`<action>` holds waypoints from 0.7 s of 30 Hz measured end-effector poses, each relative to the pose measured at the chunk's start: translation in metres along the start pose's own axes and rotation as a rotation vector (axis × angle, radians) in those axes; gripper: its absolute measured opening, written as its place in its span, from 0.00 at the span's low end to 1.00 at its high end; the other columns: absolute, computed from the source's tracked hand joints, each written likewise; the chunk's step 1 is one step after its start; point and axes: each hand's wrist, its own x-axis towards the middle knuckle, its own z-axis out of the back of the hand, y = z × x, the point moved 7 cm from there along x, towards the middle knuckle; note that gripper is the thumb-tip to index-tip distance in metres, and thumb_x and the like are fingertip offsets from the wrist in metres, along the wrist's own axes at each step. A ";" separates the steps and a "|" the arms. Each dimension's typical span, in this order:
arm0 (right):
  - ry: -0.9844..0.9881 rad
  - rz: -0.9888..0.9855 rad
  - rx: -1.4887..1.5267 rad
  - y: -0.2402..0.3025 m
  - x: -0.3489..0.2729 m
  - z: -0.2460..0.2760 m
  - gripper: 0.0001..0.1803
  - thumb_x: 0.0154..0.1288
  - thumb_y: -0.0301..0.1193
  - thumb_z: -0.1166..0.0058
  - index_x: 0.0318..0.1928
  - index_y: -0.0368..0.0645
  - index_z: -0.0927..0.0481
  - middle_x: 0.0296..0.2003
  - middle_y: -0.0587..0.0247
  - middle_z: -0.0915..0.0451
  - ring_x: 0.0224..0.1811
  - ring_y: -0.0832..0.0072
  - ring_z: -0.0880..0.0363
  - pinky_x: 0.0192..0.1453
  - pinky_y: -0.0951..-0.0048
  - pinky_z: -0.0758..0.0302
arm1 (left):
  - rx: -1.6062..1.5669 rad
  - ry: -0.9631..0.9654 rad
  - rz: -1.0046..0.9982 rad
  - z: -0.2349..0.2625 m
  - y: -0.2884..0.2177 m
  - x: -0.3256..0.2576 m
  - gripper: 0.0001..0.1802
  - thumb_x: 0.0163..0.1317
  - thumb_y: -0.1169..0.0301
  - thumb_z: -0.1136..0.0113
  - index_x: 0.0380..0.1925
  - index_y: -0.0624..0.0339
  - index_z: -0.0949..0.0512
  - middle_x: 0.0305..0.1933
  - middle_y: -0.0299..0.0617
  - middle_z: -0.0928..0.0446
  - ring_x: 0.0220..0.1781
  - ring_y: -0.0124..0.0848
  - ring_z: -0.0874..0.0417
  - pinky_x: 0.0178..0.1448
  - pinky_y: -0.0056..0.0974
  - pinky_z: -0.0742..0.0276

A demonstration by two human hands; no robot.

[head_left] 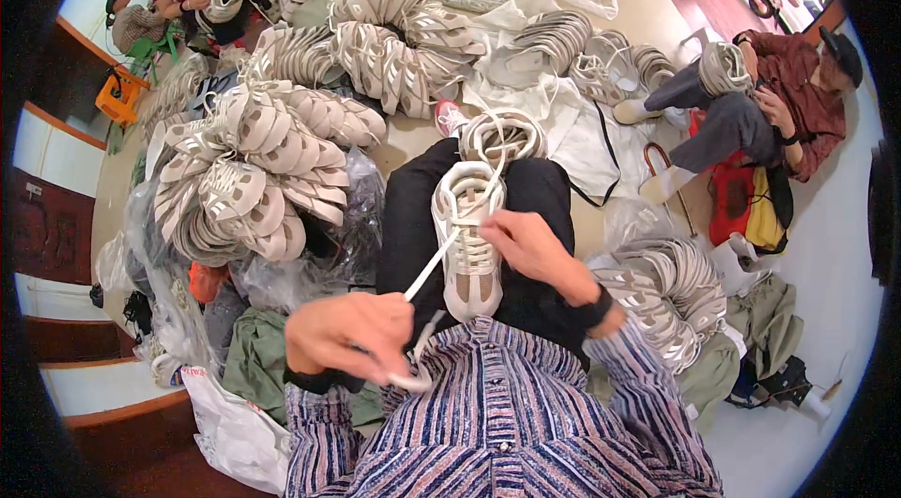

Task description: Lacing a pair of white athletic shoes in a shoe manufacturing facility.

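Note:
A beige and white sneaker (471, 286) lies on my lap between my thighs, its toe toward me and its laces partly threaded. My left hand (352, 334) is closed on a white shoelace (432, 267), which runs taut from the eyelets. The lace's loose end hangs by that hand, blurred. At the sneaker's right eyelet row, my right hand (537, 249) has thumb and forefinger pinched together; what lies between them is hidden. Just beyond the sneaker, by my knees, sits another shoe piece (504, 139) with a lace loop over it.
Stacked shoe uppers (249, 174) rise at my left, with more rows (404, 47) ahead and a coiled stack (671, 296) at my right. A seated person (788, 113) works at the right; others sit far left. Clear plastic bags (361, 207) and green cloth (255, 362) lie nearby.

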 end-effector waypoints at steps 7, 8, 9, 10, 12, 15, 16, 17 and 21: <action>-0.029 -0.110 -0.209 -0.035 0.043 -0.028 0.14 0.56 0.36 0.51 0.30 0.35 0.26 0.30 0.41 0.24 0.35 0.48 0.23 0.40 0.54 0.28 | -0.062 -1.031 -0.275 0.070 -0.013 -0.107 0.10 0.54 0.65 0.37 0.23 0.61 0.18 0.18 0.35 0.26 0.22 0.27 0.33 0.30 0.34 0.41; -0.045 -0.099 -0.175 -0.036 0.047 -0.032 0.14 0.55 0.36 0.50 0.28 0.33 0.26 0.28 0.40 0.24 0.33 0.47 0.23 0.39 0.53 0.28 | 0.295 -1.285 0.144 0.085 0.004 -0.128 0.08 0.55 0.68 0.38 0.27 0.61 0.19 0.20 0.33 0.26 0.23 0.24 0.33 0.30 0.31 0.39; -0.045 -0.097 -0.180 -0.038 0.048 -0.033 0.14 0.55 0.36 0.50 0.28 0.33 0.26 0.28 0.40 0.24 0.33 0.47 0.23 0.39 0.53 0.28 | 0.658 -1.481 0.589 0.093 0.015 -0.151 0.06 0.57 0.70 0.40 0.31 0.61 0.20 0.23 0.32 0.26 0.24 0.20 0.32 0.31 0.28 0.37; 0.005 -0.072 -0.136 -0.040 0.050 -0.039 0.14 0.55 0.35 0.51 0.28 0.33 0.26 0.26 0.40 0.24 0.32 0.46 0.24 0.37 0.53 0.28 | 0.658 -1.487 0.585 0.093 0.032 -0.154 0.06 0.57 0.70 0.40 0.31 0.61 0.20 0.23 0.32 0.26 0.24 0.20 0.32 0.31 0.28 0.37; 0.005 0.012 -0.094 -0.038 0.048 -0.039 0.15 0.56 0.35 0.51 0.27 0.32 0.24 0.22 0.39 0.25 0.26 0.48 0.24 0.32 0.55 0.28 | 0.582 -1.584 0.584 0.092 0.069 -0.151 0.08 0.59 0.72 0.43 0.37 0.62 0.21 0.27 0.30 0.25 0.26 0.16 0.32 0.30 0.23 0.36; 0.126 -0.097 0.019 -0.041 0.020 -0.030 0.12 0.58 0.33 0.45 0.28 0.34 0.25 0.17 0.64 0.29 0.20 0.79 0.31 0.25 0.73 0.33 | 0.306 -1.271 0.648 0.078 0.114 -0.073 0.09 0.57 0.69 0.41 0.30 0.64 0.19 0.21 0.32 0.24 0.23 0.18 0.29 0.29 0.26 0.32; 0.141 -0.093 0.011 -0.037 0.013 -0.026 0.12 0.58 0.33 0.45 0.28 0.34 0.25 0.17 0.64 0.29 0.20 0.79 0.31 0.25 0.73 0.33 | 0.250 -1.207 0.722 0.073 0.133 -0.057 0.10 0.57 0.68 0.42 0.29 0.66 0.19 0.20 0.34 0.24 0.23 0.19 0.27 0.28 0.28 0.32; 0.144 -0.071 0.114 -0.032 0.007 -0.021 0.11 0.60 0.32 0.46 0.28 0.36 0.25 0.16 0.68 0.31 0.19 0.83 0.34 0.22 0.76 0.36 | 0.201 -1.104 0.768 0.069 0.148 -0.041 0.13 0.57 0.65 0.42 0.28 0.66 0.20 0.18 0.35 0.24 0.21 0.20 0.27 0.26 0.29 0.32; 0.271 -0.200 0.306 -0.047 -0.001 -0.028 0.09 0.59 0.31 0.47 0.34 0.37 0.25 0.24 0.68 0.27 0.27 0.81 0.32 0.30 0.75 0.32 | 0.570 -0.851 1.025 0.076 0.186 -0.009 0.21 0.55 0.55 0.45 0.21 0.66 0.20 0.18 0.54 0.25 0.23 0.44 0.20 0.29 0.42 0.26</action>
